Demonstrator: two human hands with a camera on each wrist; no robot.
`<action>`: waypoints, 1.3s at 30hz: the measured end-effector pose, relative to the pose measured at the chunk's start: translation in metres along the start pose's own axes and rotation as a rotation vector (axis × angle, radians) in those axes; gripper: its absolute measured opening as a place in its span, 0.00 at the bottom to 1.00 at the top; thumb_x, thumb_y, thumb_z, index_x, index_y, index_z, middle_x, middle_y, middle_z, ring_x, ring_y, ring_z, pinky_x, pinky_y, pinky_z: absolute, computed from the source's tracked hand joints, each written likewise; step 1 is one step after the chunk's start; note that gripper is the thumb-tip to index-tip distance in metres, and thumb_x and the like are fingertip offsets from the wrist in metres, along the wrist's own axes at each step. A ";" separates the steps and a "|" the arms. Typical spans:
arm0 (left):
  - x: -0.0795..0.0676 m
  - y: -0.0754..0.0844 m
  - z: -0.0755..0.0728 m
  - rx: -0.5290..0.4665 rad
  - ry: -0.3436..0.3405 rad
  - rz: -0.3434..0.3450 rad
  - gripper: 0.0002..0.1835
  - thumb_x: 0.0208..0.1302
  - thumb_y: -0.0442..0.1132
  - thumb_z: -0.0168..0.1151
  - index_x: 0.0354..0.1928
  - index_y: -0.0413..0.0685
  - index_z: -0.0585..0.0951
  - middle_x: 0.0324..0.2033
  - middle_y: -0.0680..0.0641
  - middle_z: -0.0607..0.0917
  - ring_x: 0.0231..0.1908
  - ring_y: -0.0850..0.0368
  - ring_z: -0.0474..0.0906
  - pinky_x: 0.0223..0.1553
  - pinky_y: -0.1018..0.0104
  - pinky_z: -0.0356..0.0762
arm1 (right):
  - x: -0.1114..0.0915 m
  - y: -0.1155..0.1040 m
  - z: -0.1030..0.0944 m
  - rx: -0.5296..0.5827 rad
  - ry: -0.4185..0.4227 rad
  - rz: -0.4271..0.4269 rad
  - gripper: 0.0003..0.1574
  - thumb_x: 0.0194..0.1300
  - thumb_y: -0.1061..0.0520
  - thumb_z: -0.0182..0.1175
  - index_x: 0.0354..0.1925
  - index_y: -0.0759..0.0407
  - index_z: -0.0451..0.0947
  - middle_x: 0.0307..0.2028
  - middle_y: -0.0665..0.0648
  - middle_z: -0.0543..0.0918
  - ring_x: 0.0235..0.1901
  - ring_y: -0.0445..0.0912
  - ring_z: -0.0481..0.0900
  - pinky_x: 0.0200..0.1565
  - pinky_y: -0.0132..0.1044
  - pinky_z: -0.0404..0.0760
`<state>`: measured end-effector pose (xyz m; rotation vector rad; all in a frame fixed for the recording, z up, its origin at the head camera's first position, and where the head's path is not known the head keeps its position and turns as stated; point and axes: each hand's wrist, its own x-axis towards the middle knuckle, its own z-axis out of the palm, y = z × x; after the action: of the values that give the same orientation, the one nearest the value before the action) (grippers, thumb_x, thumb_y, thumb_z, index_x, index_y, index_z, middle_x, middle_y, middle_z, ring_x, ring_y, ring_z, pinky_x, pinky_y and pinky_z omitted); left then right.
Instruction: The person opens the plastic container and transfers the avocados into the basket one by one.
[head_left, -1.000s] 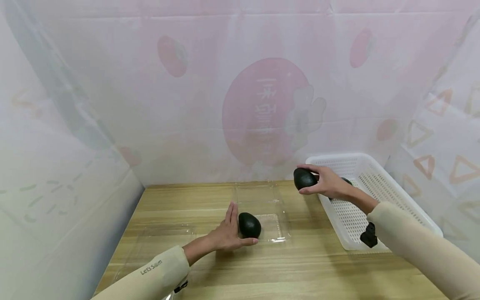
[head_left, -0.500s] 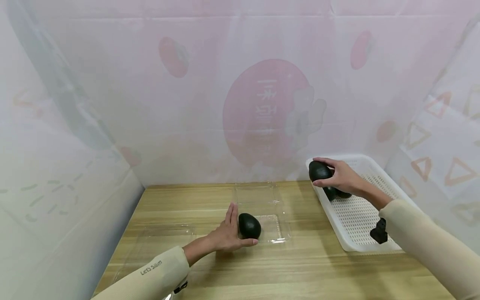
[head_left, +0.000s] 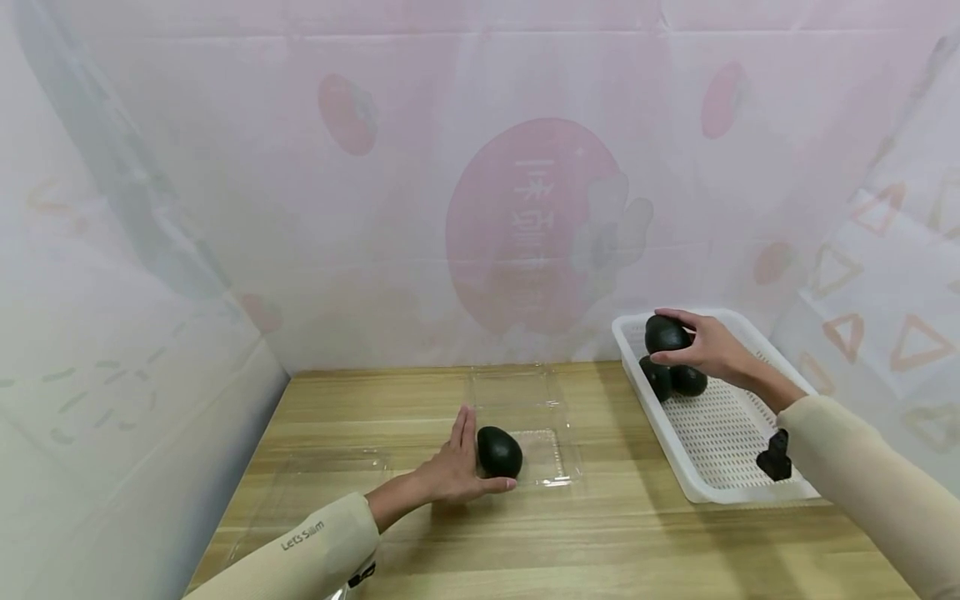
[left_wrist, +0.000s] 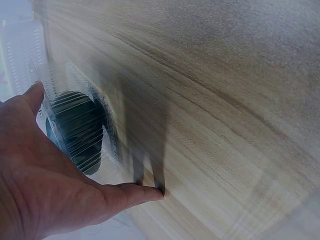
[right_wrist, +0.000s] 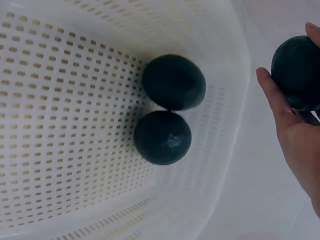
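Note:
An avocado (head_left: 500,452), dark green, sits in a clear plastic clamshell box (head_left: 542,450) whose lid lies folded back toward the wall. My left hand (head_left: 454,465) rests against the box's left side with straight fingers, thumb along its near edge; in the left wrist view the thumb touches the rim (left_wrist: 47,107). Over the far left part of the white basket (head_left: 686,479), my right hand (head_left: 708,346) grips another avocado (head_left: 666,334) between thumb and fingers. Two more avocados, a left one (head_left: 656,379) and a right one (head_left: 688,381), lie in the basket below it.
Another clear plastic box (head_left: 322,471) lies at the left of the wooden table (head_left: 600,542), partly behind the left forearm. Printed cloth walls (head_left: 405,275) close off the back and both sides.
My right hand has carried its avocado rightward, from beside the basket to above it, uncovering the two inside. The left hand and the boxed avocado have stayed put.

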<state>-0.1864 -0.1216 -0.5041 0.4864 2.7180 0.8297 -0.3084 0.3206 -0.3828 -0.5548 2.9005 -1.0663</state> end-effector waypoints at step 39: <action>-0.011 0.019 -0.011 0.001 -0.025 -0.040 0.71 0.63 0.67 0.70 0.83 0.31 0.35 0.83 0.30 0.35 0.74 0.22 0.61 0.69 0.33 0.69 | -0.011 0.078 -0.031 0.026 -0.052 0.151 0.60 0.65 0.56 0.76 0.80 0.74 0.53 0.67 0.81 0.67 0.49 0.61 0.78 0.39 0.36 0.81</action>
<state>-0.1754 -0.1164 -0.4824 0.4383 2.6962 0.8060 -0.3274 0.3987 -0.4091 -0.3505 2.8257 -1.0519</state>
